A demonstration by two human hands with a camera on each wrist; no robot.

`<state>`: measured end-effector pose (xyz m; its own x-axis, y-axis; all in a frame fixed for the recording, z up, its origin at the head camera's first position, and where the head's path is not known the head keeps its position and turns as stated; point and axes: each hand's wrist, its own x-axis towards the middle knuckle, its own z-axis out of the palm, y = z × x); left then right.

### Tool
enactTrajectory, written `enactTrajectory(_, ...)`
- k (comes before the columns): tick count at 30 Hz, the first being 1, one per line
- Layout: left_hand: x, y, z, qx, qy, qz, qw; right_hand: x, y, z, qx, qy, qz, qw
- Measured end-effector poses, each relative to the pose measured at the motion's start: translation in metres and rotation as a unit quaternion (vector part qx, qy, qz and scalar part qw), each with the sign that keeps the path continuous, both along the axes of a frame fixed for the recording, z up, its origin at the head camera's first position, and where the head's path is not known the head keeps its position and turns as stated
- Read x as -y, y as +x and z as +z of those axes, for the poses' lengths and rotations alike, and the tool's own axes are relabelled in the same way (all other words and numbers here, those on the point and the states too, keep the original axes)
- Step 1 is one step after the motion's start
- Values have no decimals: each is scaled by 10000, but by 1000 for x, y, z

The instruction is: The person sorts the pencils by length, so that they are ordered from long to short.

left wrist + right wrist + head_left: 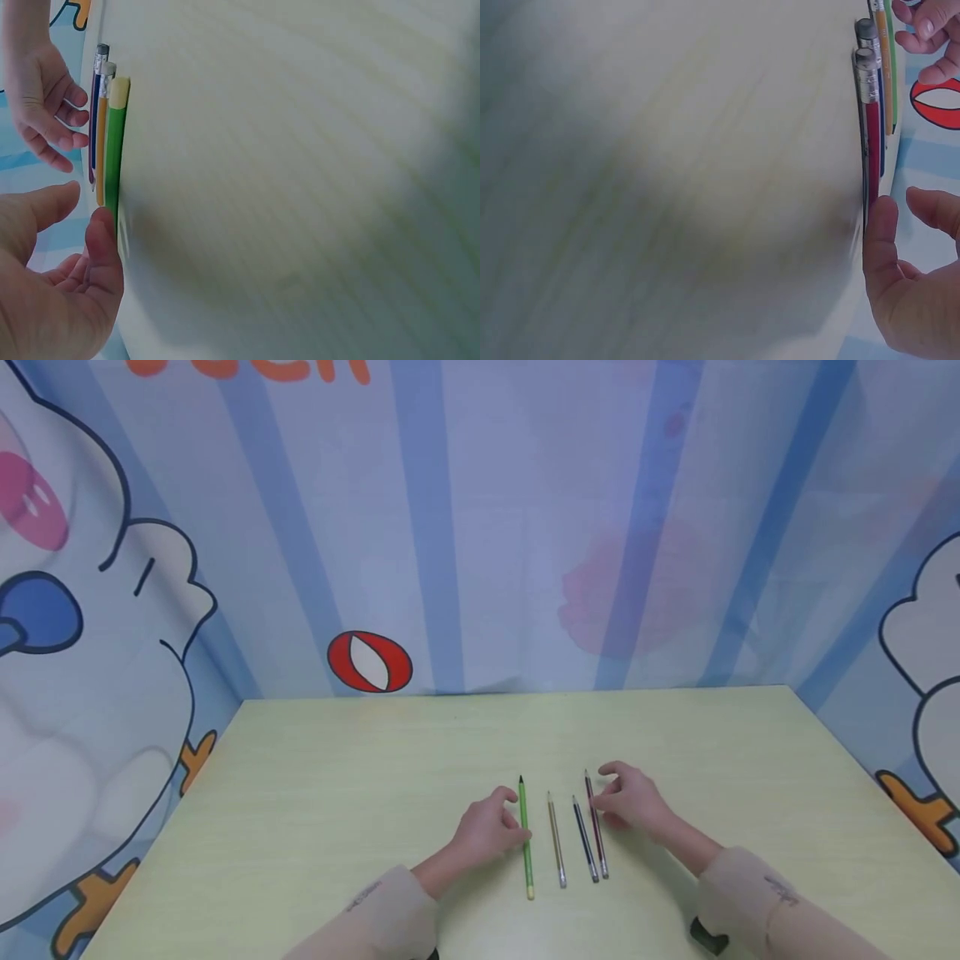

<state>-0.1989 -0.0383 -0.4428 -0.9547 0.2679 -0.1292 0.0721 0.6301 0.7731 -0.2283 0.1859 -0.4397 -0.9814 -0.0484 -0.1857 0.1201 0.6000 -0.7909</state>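
In the head view, a green pencil (528, 870), a gold pencil (556, 839), a dark blue pencil (584, 837) and a dark red pencil (599, 843) lie roughly side by side, eraser or blunt ends toward the person. My left hand (486, 828) is at the green pencil, its thumb tip overlapping the shaft and its other fingers loosely bent. On the other side, my right hand (637, 797) has its fingers spread at the dark red pencil. The right wrist view shows the thumb (883, 225) right against that pencil's shaft.
The pencils lie on a pale yellow-green table (360, 760). A blue striped backdrop (510, 527) with cartoon figures rises at its back and sides. A red and white oval (370, 662) is printed low on it.
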Motion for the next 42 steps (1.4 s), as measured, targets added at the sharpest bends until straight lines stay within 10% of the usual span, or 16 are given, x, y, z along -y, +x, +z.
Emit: enactTrajectory(42, -21, -6, -9, -451, -1032, 400, 9928, 19, -2, -5, -209, 1229, 103, 9922)
